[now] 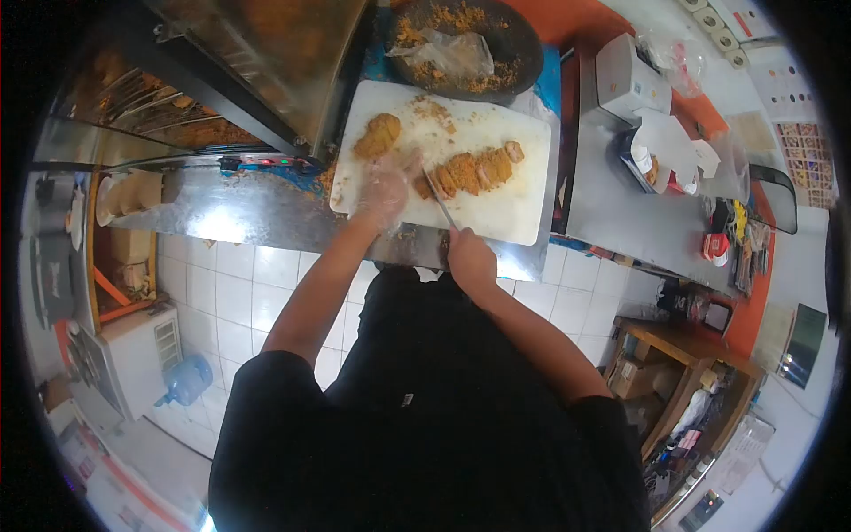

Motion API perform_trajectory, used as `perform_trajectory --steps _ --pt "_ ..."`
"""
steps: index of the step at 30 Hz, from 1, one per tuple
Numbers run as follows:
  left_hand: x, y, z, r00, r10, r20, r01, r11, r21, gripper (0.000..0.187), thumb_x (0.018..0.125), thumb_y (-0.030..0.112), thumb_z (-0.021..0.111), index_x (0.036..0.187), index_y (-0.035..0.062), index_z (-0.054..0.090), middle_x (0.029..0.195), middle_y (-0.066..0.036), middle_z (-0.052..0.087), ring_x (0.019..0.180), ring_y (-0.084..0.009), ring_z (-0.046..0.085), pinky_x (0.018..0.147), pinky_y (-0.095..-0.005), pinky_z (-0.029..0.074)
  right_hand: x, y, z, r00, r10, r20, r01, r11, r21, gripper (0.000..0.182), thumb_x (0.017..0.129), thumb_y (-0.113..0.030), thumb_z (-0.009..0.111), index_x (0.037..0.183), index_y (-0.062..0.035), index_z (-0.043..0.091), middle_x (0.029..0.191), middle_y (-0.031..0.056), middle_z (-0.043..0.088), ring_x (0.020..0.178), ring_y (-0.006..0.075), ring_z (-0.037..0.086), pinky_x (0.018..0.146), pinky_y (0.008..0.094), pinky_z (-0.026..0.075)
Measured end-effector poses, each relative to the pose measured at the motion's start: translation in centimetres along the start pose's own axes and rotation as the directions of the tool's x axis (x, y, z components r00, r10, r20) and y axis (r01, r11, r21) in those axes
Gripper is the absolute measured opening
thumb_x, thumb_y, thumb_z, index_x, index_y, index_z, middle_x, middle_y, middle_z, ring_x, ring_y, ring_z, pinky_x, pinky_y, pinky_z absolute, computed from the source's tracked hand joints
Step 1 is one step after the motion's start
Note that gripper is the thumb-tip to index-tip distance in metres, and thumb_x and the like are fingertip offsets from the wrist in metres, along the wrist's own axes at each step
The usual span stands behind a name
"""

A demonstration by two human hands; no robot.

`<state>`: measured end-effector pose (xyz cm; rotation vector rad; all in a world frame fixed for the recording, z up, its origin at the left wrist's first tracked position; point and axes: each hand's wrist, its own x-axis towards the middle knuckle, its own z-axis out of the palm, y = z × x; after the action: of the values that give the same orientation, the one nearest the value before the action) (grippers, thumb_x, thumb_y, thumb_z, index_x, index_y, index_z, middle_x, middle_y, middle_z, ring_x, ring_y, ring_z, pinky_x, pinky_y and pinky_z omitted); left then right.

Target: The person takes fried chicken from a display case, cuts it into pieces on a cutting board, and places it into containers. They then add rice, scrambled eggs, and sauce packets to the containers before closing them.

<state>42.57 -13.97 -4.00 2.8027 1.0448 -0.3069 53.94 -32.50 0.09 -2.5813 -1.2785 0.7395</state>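
Observation:
A white cutting board [496, 217] lies on the metal counter with crumbs on it. My right hand [472, 263] is closed round the handle of a knife [443, 206], whose blade touches the left end of a row of sliced breaded meat [474, 172]. In a clear plastic glove, my left hand [383, 193] rests on the board left of the blade. Its fingers reach toward the knife, and whether they hold anything is too blurred to tell. An uncut breaded piece [378, 136] lies just above my left hand.
Behind the board is a dark round bowl [523, 44] with crumbs and a plastic bag. A glass-fronted cabinet [257, 62] stands at the left. On the right counter [612, 208] are a white box [631, 78] and paper containers. A blue water bottle [188, 381] lies on the floor.

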Motion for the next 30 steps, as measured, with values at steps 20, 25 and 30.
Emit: perform_trajectory --steps 20,25,30 --pt "4.6 1.9 -2.4 0.948 0.238 -0.212 -0.275 0.948 -0.163 0.079 0.073 0.001 0.059 0.148 0.0154 0.043 0.153 0.004 0.044 0.122 -0.0294 0.05 0.102 -0.0442 0.042 2.8 2.1 -1.6 0.986 0.166 -0.007 -0.166 0.983 -0.074 0.046 0.103 -0.04 0.041 0.09 -0.0015 0.063 0.084 0.0274 0.068 0.083 0.0455 0.068 0.077 0.0534 0.054" --pt "3.9 2.4 -9.6 0.988 0.128 0.091 -0.124 0.991 -0.048 0.077 0.075 0.004 0.06 0.148 0.0199 0.044 0.152 0.004 0.044 0.121 -0.0295 0.051 0.1 -0.0431 0.044 4.2 2.4 -0.8 0.992 0.125 0.03 -0.125 0.992 0.013 0.047 0.102 -0.04 0.042 0.093 0.0007 0.064 0.089 0.0296 0.068 0.087 0.0472 0.066 0.08 0.0543 0.053" --pt "6.2 1.0 -5.9 0.944 0.209 -0.255 -0.211 0.977 0.019 0.071 0.08 0.004 0.057 0.147 0.0226 0.046 0.151 0.004 0.046 0.122 -0.0269 0.052 0.099 -0.0384 0.046 3.4 -0.2 -4.3 0.991 0.131 0.01 -0.131 0.985 0.115 0.046 0.102 -0.04 0.044 0.092 0.0001 0.065 0.087 0.0304 0.067 0.086 0.0488 0.065 0.078 0.0545 0.053"
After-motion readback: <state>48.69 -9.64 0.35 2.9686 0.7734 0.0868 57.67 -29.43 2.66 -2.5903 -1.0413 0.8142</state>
